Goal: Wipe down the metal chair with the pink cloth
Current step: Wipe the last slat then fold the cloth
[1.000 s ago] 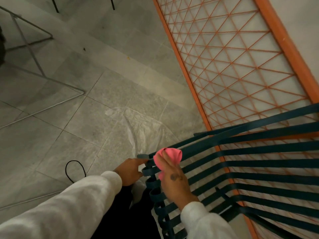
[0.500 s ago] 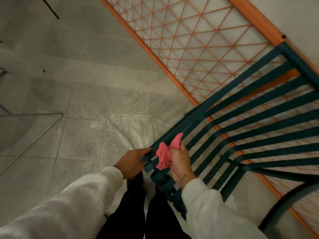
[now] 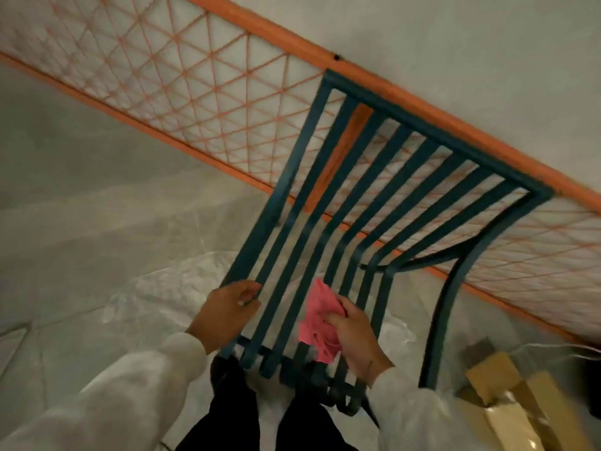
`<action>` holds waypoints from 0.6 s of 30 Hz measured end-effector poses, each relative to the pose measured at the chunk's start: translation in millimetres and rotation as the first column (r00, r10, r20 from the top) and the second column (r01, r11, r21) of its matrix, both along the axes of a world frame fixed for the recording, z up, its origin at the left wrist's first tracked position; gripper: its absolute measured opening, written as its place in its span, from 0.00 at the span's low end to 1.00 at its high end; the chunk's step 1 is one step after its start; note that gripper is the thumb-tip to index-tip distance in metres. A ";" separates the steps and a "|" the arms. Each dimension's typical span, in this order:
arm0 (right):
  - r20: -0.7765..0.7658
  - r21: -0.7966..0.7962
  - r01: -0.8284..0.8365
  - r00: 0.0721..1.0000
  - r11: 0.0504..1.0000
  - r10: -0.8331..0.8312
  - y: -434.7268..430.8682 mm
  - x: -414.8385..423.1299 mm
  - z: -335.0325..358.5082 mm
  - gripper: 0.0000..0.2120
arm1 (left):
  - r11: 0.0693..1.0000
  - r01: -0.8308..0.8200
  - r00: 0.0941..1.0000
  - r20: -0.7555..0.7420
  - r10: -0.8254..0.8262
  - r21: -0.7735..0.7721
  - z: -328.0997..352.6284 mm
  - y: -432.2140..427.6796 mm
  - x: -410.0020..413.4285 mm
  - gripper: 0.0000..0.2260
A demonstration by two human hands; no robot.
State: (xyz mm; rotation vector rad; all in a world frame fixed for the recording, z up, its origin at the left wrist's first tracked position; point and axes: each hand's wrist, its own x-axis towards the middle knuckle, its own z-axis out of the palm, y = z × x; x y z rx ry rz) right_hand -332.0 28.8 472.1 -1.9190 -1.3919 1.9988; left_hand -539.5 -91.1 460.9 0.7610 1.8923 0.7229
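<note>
The floor (image 3: 74, 196) was grey tile, with a crumpled clear plastic sheet (image 3: 153, 288) spread over it under the chair. An orange lattice panel (image 3: 182, 76) stood along a pale wall (image 3: 455, 40). Flat cardboard pieces (image 3: 500, 382) lay at the lower right, beside the chair's right leg.

The chair (image 3: 439, 133) was dark teal metal. Long flat slats ran from a curled front edge across the seat, bent upward and ended at a straight top rail. Its back stood close before the panel; whether the two touched could not be told. A curved leg dropped down on the right side. The picture was blurred, so no finish or dirt on the metal could be made out.

The left hand (image 3: 224, 310) gripped the outermost slat on the left, near the seat's front, with its fingers curled round the metal. The right hand (image 3: 354, 333) pinched the bunched pink cloth (image 3: 320, 323) between thumb and fingers and held it against the middle slats of the seat, near the front edge. Both arms wore white sleeves (image 3: 136, 395), and dark trousers (image 3: 234, 418) showed below the chair's front edge.
</note>
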 end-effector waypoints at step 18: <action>-0.084 0.359 0.338 0.940 0.870 -0.331 145.5 256.3 -0.1 0.15 | 0.847 0.526 0.837 0.223 -0.500 -0.075 -33.2 182.5 276.7 0.18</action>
